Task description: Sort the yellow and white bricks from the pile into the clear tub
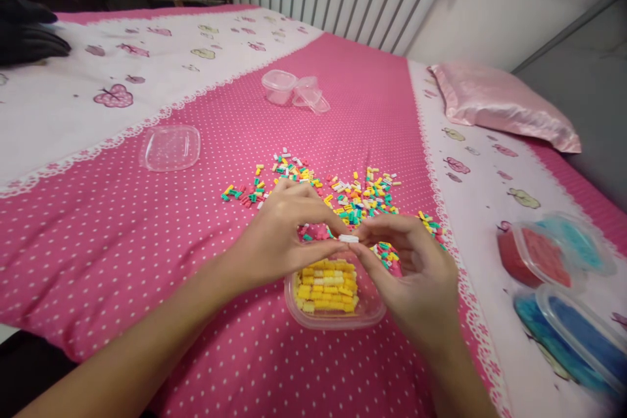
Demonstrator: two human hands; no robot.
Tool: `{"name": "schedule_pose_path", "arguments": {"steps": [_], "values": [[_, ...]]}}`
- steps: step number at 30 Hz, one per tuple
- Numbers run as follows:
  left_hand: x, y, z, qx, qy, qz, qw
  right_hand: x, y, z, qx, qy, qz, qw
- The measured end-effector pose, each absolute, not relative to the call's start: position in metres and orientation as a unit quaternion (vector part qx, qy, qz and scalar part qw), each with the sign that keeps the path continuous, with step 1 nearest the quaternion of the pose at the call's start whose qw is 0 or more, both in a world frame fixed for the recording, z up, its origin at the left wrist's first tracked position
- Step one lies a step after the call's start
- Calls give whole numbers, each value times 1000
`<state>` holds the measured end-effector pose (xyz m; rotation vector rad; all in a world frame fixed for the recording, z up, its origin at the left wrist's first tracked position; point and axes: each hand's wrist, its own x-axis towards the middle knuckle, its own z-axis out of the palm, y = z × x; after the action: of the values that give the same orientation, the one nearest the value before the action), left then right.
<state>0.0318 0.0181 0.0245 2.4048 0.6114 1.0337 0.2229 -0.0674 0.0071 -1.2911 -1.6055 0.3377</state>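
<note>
Currently, white piece point(349, 239) between left hand point(289, 225) and right hand point(418, 281), both pinching its ends.

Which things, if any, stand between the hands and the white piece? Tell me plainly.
Nothing visible: the left hand and right hand both pinch the white piece. The tub shows lower in the view, not between them.

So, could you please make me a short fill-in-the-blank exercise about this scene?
1. The left hand and right hand pinch a small piece whose colour is ____.
2. The rows of pieces in the clear container are mostly coloured ____.
3. The colour of the pillow is ____.

Missing words: white; yellow; pink.
</note>
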Motion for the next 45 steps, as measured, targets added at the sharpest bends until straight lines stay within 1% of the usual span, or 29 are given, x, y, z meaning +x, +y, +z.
{"name": "schedule_pose_path", "arguments": {"steps": [7, 19, 27, 29, 34, 37, 40, 44, 45], "values": [[31, 17, 27, 884, 209, 354, 224, 222, -68, 7, -530, -647, 145, 529], [31, 20, 22, 886, 204, 347, 229, 219, -71, 11, -544, -662, 80, 510], [31, 16, 30, 879, 230, 347, 234, 223, -69, 8, -536, -665, 111, 508], [32, 15, 32, 880, 228, 346, 230, 222, -69, 9, -536, -670, 94, 505], [33, 13, 30, 886, 225, 339, 223, 219, -71, 14, -525, -709, -16, 471], [32, 14, 28, 888, 221, 336, 221, 217, -72, 14, -530, -711, -43, 461], [31, 15, 28, 892, 215, 332, 221, 217, -73, 13, -536, -701, -16, 470], [28, 21, 31, 876, 257, 344, 219, 230, -67, 13, -538, -662, 121, 507], [25, 24, 32, 869, 281, 347, 215, 237, -64, 13, -547, -648, 136, 512]]}}
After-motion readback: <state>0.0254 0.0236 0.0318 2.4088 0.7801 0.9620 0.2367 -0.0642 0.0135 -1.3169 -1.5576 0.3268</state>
